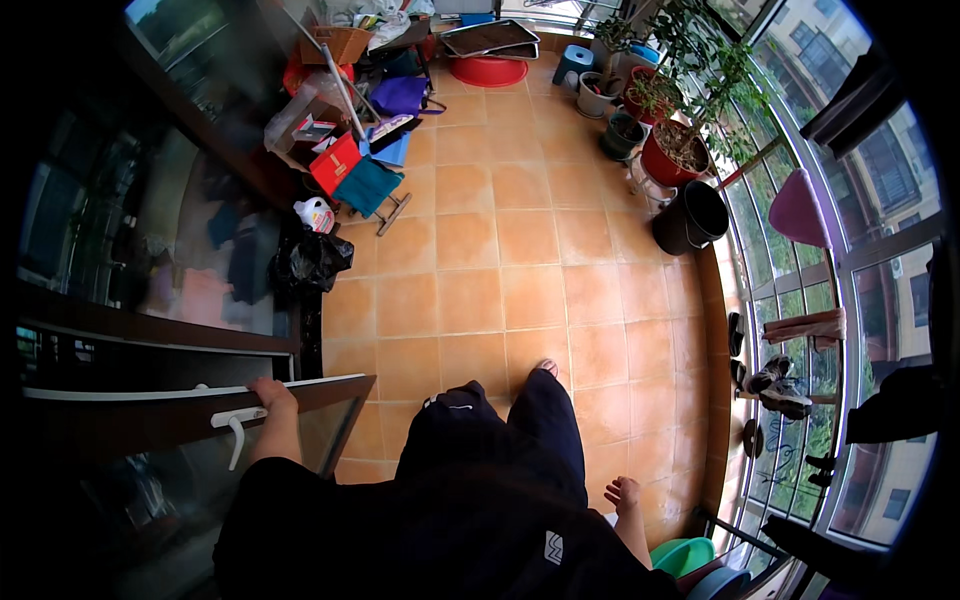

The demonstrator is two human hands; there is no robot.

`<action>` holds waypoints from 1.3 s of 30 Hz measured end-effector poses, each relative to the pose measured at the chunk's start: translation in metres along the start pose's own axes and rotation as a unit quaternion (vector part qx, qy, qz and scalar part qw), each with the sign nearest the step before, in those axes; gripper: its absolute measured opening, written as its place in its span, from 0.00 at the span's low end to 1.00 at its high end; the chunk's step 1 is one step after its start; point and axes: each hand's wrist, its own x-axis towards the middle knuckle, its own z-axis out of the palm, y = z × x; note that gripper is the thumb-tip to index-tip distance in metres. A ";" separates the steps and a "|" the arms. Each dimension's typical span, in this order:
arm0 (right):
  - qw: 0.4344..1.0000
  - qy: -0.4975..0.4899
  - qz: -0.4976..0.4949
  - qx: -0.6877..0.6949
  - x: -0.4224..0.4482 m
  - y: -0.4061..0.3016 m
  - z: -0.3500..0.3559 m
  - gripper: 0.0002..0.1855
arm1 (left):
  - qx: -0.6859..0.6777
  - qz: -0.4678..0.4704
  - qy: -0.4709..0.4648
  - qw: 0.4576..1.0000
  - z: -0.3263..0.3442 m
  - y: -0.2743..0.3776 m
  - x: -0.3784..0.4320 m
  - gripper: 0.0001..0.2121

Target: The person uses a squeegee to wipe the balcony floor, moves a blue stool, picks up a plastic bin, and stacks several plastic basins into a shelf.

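Note:
At the lower left, my left hand (272, 393) rests on the top edge of a brown-framed glass door (337, 390), its fingers over the white rim. A white door handle (237, 435) sticks out just below that hand. My right hand (622, 493) hangs at my side over the tiled floor (532, 296), fingers a little curled, and I see nothing in it. Green and blue plastic basins (686, 556) stand behind and below it. Dark trousers cover my legs, and one foot shows ahead of them.
To the left lie a black plastic bag (319, 259), a white jug (315, 215) and a teal-covered folding stool (369, 186). A black bucket (690, 217) and potted plants (675, 154) line the right. Trays rest on a red basin (489, 72) at the far end. Shoes (780, 386) sit by the window railing.

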 end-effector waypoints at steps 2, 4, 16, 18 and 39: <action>0.999 -0.023 -0.040 0.002 0.014 -0.043 -0.011 0.15 | 0.017 -0.004 -0.016 1.000 -0.021 0.014 -0.037 0.20; 0.997 -0.046 -0.058 -0.018 0.020 -0.073 -0.008 0.15 | 0.015 -0.007 -0.025 1.000 -0.013 0.023 -0.050 0.22; 0.972 -0.162 0.120 -0.120 0.116 -0.033 -0.043 0.18 | -0.011 0.013 -0.107 0.994 0.026 0.096 -0.163 0.19; 0.961 -0.188 0.131 -0.153 0.158 -0.024 -0.049 0.18 | -0.018 0.041 -0.111 0.993 0.029 0.098 -0.188 0.16; 0.897 -0.257 -0.173 -0.316 0.111 -0.509 0.279 0.24 | -0.593 0.000 -0.269 0.759 0.026 0.222 -0.129 0.21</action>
